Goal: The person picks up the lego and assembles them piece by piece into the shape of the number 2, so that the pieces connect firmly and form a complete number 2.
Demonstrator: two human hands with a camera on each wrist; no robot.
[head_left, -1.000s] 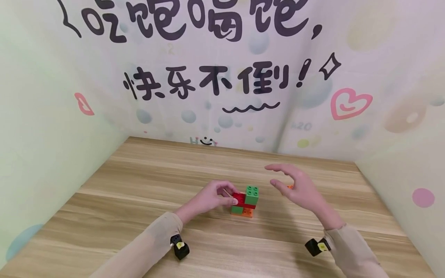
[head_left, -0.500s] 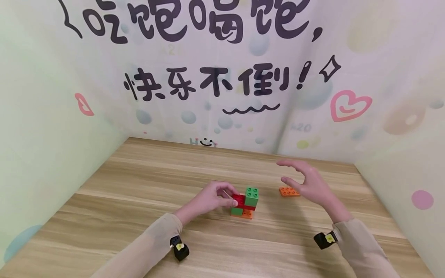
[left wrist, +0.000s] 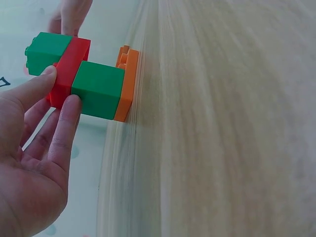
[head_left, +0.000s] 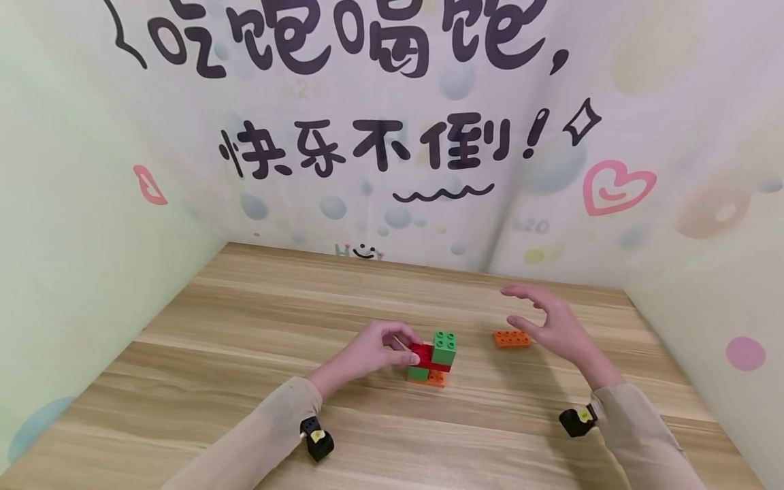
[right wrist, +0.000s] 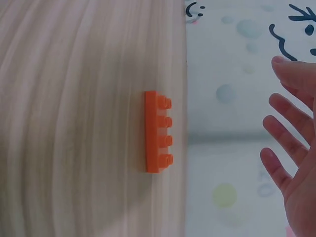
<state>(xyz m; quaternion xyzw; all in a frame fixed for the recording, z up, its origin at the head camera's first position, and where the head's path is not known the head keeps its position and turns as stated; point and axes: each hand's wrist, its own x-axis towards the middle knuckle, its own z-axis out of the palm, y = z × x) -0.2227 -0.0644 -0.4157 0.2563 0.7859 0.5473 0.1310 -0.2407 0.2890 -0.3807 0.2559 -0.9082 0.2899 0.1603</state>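
A small stack of toy building blocks stands on the wooden table. At its bottom is an orange plate point(left wrist: 129, 81), with a green block point(left wrist: 99, 90) on one half. A red brick point(left wrist: 67, 81) lies across the top of that, and a second green block point(head_left: 444, 348) stands on its right end. My left hand point(head_left: 369, 350) holds the red brick at its left end, thumb on its near side. Apart from the stack, my right hand point(head_left: 559, 332) hovers with bent, spread fingers and holds nothing. Left of it lies a loose orange plate point(head_left: 512, 339), studs up.
The wooden table point(head_left: 257, 306) meets a printed cloth backdrop point(head_left: 392, 224) at its far edge, with pale side panels left and right. A small black camera point(head_left: 318, 441) is strapped to the left wrist, and another black camera point(head_left: 578, 420) to the right wrist.
My right hand has moved to the right, which uncovers the loose orange plate. My left hand keeps its hold on the red brick, and the stack stays in place.
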